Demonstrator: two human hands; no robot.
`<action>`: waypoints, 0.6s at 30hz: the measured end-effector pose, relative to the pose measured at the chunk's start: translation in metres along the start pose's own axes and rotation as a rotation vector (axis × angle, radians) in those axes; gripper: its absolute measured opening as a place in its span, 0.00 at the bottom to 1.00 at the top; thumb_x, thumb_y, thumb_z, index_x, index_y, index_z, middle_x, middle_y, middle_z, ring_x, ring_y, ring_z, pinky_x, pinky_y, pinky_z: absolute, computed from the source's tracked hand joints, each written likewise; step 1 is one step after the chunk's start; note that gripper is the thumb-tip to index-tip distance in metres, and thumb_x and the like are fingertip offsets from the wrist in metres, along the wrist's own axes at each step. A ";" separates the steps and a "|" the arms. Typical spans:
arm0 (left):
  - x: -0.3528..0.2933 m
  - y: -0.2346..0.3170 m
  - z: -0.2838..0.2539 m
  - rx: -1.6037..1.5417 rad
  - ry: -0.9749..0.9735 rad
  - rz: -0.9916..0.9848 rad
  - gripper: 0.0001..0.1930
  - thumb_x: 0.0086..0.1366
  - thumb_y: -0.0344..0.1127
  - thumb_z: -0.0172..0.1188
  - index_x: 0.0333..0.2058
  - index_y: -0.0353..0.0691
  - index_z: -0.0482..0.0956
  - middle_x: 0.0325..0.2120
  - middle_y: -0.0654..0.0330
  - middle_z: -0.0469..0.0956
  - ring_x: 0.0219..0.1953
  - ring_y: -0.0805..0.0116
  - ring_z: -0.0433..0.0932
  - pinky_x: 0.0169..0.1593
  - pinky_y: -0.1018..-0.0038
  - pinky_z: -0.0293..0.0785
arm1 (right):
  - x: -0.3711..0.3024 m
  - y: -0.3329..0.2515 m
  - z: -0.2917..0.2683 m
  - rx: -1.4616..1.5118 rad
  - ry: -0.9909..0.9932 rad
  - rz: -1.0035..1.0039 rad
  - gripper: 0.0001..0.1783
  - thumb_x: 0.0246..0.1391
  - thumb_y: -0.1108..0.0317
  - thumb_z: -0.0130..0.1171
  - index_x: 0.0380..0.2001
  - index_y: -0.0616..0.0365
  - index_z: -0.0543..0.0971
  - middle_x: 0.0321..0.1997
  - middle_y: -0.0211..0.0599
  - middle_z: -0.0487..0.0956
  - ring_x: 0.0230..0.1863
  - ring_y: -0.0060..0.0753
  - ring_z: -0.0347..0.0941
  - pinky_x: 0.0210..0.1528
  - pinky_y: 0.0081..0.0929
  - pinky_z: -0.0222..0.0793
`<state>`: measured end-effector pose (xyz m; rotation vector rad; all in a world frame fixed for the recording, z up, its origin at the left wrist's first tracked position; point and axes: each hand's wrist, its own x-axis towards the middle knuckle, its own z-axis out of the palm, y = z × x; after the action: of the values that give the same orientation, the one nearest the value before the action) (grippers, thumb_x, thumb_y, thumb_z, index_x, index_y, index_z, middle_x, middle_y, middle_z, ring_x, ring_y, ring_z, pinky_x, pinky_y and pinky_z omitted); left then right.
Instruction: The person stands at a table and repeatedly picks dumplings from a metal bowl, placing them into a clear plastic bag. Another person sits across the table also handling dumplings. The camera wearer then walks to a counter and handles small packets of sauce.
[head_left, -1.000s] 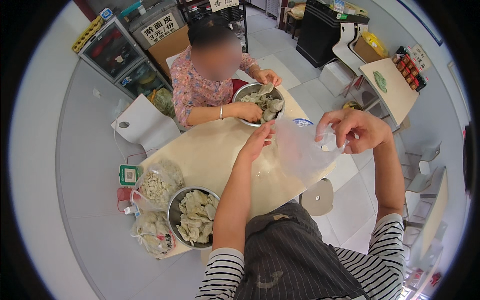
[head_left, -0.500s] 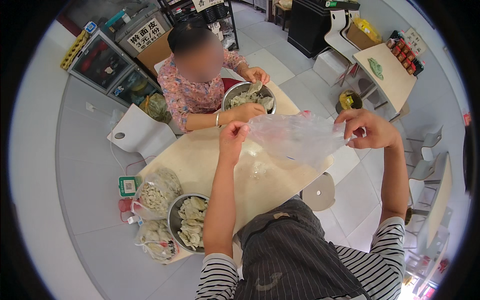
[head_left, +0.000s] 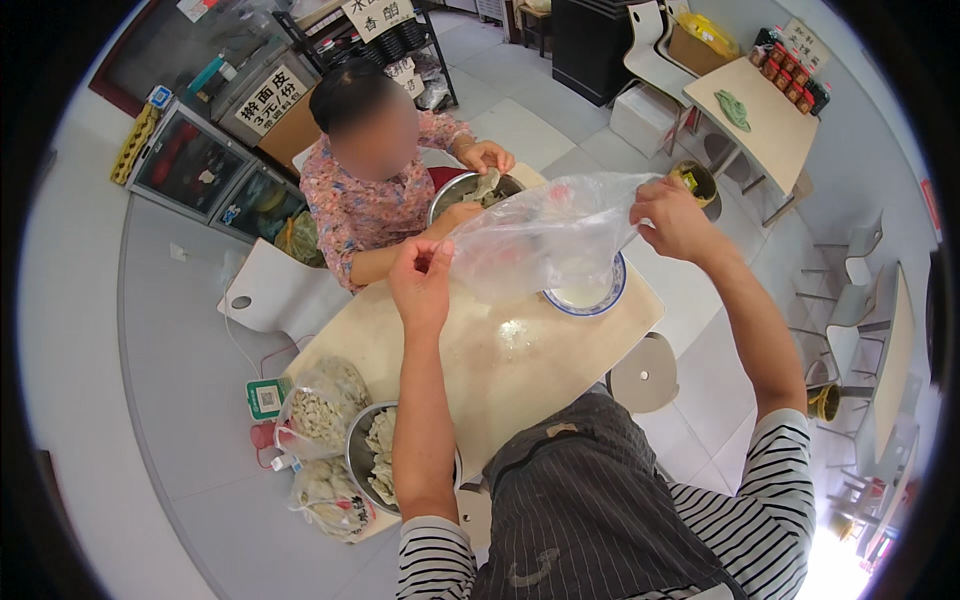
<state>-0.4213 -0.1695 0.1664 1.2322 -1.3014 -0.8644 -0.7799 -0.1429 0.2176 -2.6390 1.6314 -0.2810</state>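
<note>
"What are we seeing in the hands?"

"We are seeing a clear, crinkled plastic bag stretching above the far right of the pale, smooth table. The left hand is pinching its left edge between thumb and fingers; the right hand is gripping its bunched right end."

"And around it?"

"A round, blue-rimmed white bowl is sitting below, partly hidden. Far left of it, a co-worker in a floral shirt is handling a limp, greyish piece over a steel bowl. Near left, ragged pieces are filling a second metal bowl beside bulging, see-through sacks."

"What are we finding changed?"

"Since half a second ago, the bag is overlapping the co-worker's bowl, and the blue rim is showing clearly."
</note>
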 end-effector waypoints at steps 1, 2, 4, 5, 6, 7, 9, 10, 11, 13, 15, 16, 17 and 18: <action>-0.001 0.002 0.002 0.018 -0.008 0.001 0.10 0.59 0.34 0.65 0.27 0.37 0.74 0.21 0.71 0.70 0.23 0.83 0.64 0.28 0.84 0.63 | 0.000 0.000 0.004 -0.071 0.037 -0.012 0.06 0.37 0.76 0.59 0.23 0.53 0.79 0.30 0.31 0.74 0.38 0.34 0.71 0.51 0.36 0.59; -0.002 0.005 0.002 0.036 -0.015 0.003 0.10 0.59 0.35 0.66 0.27 0.37 0.73 0.20 0.71 0.70 0.23 0.83 0.63 0.28 0.84 0.63 | 0.001 0.000 0.009 -0.143 0.074 -0.024 0.06 0.36 0.76 0.59 0.22 0.52 0.79 0.29 0.30 0.74 0.39 0.33 0.70 0.52 0.36 0.58; -0.005 0.009 0.002 0.052 -0.013 0.010 0.11 0.59 0.35 0.66 0.26 0.37 0.73 0.20 0.71 0.70 0.22 0.83 0.63 0.28 0.84 0.62 | 0.003 0.001 0.018 -0.226 0.107 -0.017 0.06 0.36 0.75 0.59 0.21 0.51 0.78 0.29 0.29 0.74 0.40 0.32 0.70 0.53 0.37 0.57; -0.006 0.009 0.002 0.048 -0.007 0.015 0.12 0.59 0.36 0.66 0.26 0.37 0.73 0.20 0.71 0.69 0.22 0.83 0.62 0.28 0.84 0.62 | 0.003 0.002 0.023 -0.268 0.123 -0.014 0.06 0.35 0.75 0.58 0.21 0.51 0.78 0.28 0.28 0.74 0.40 0.31 0.69 0.53 0.37 0.56; -0.006 0.011 0.004 0.040 -0.002 0.020 0.12 0.59 0.36 0.66 0.26 0.37 0.72 0.20 0.71 0.69 0.22 0.83 0.62 0.27 0.84 0.62 | 0.003 0.004 0.028 -0.284 0.154 -0.013 0.05 0.36 0.75 0.57 0.21 0.51 0.78 0.28 0.28 0.74 0.41 0.31 0.69 0.53 0.37 0.56; -0.008 0.014 0.006 0.043 0.010 0.040 0.12 0.59 0.36 0.66 0.26 0.37 0.72 0.20 0.71 0.69 0.22 0.83 0.62 0.27 0.84 0.61 | 0.003 0.005 0.034 -0.301 0.184 -0.013 0.05 0.37 0.74 0.56 0.21 0.52 0.78 0.28 0.28 0.74 0.41 0.31 0.68 0.53 0.37 0.56; -0.010 0.023 0.008 0.051 0.038 0.082 0.13 0.59 0.37 0.66 0.25 0.37 0.72 0.19 0.72 0.68 0.22 0.83 0.61 0.27 0.84 0.60 | 0.003 0.006 0.042 -0.317 0.201 -0.006 0.04 0.39 0.74 0.55 0.21 0.52 0.78 0.28 0.28 0.74 0.42 0.31 0.68 0.52 0.35 0.57; -0.009 0.022 0.008 0.055 0.028 0.069 0.13 0.59 0.37 0.66 0.26 0.38 0.71 0.20 0.72 0.67 0.22 0.83 0.61 0.27 0.84 0.60 | 0.003 0.005 0.044 -0.316 0.187 0.000 0.04 0.39 0.73 0.55 0.22 0.52 0.78 0.28 0.28 0.74 0.42 0.31 0.68 0.51 0.34 0.59; -0.008 0.020 0.007 0.060 0.017 0.055 0.13 0.59 0.37 0.66 0.26 0.39 0.71 0.21 0.72 0.65 0.23 0.83 0.60 0.27 0.84 0.59 | 0.003 0.005 0.048 -0.315 0.173 0.006 0.04 0.40 0.73 0.54 0.22 0.52 0.78 0.29 0.28 0.74 0.42 0.32 0.67 0.50 0.33 0.60; -0.007 0.023 0.011 0.061 0.004 0.047 0.13 0.59 0.37 0.66 0.26 0.40 0.70 0.22 0.73 0.63 0.23 0.83 0.58 0.27 0.84 0.58 | 0.000 0.013 0.062 -0.249 0.184 0.002 0.04 0.41 0.72 0.54 0.23 0.52 0.78 0.30 0.29 0.74 0.42 0.32 0.67 0.47 0.30 0.63; -0.008 0.029 0.014 0.063 0.007 0.060 0.13 0.59 0.37 0.66 0.26 0.40 0.70 0.21 0.73 0.63 0.23 0.84 0.58 0.27 0.85 0.57 | -0.001 0.018 0.072 -0.211 0.199 -0.003 0.04 0.41 0.71 0.54 0.23 0.52 0.77 0.31 0.30 0.73 0.42 0.33 0.68 0.43 0.28 0.66; -0.008 0.028 0.015 0.059 0.004 0.059 0.13 0.59 0.37 0.66 0.26 0.40 0.70 0.21 0.73 0.63 0.23 0.84 0.58 0.27 0.85 0.57 | -0.001 0.019 0.077 -0.206 0.209 -0.006 0.03 0.41 0.71 0.55 0.24 0.53 0.77 0.32 0.30 0.73 0.41 0.33 0.68 0.41 0.27 0.67; -0.007 0.026 0.015 0.054 0.001 0.059 0.13 0.59 0.37 0.66 0.26 0.40 0.70 0.21 0.74 0.63 0.22 0.84 0.58 0.26 0.85 0.56 | -0.001 0.019 0.081 -0.201 0.219 -0.009 0.03 0.41 0.71 0.55 0.24 0.53 0.77 0.32 0.30 0.73 0.41 0.33 0.69 0.39 0.27 0.69; -0.005 0.025 0.016 0.048 -0.004 0.058 0.13 0.59 0.37 0.66 0.26 0.40 0.70 0.20 0.74 0.63 0.22 0.84 0.57 0.26 0.85 0.56 | -0.001 0.019 0.086 -0.189 0.211 0.022 0.03 0.41 0.71 0.55 0.23 0.53 0.77 0.32 0.31 0.73 0.40 0.34 0.70 0.39 0.28 0.70</action>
<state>-0.4419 -0.1621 0.1871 1.2253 -1.3615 -0.7987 -0.7832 -0.1569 0.1310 -2.8112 1.8317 -0.4391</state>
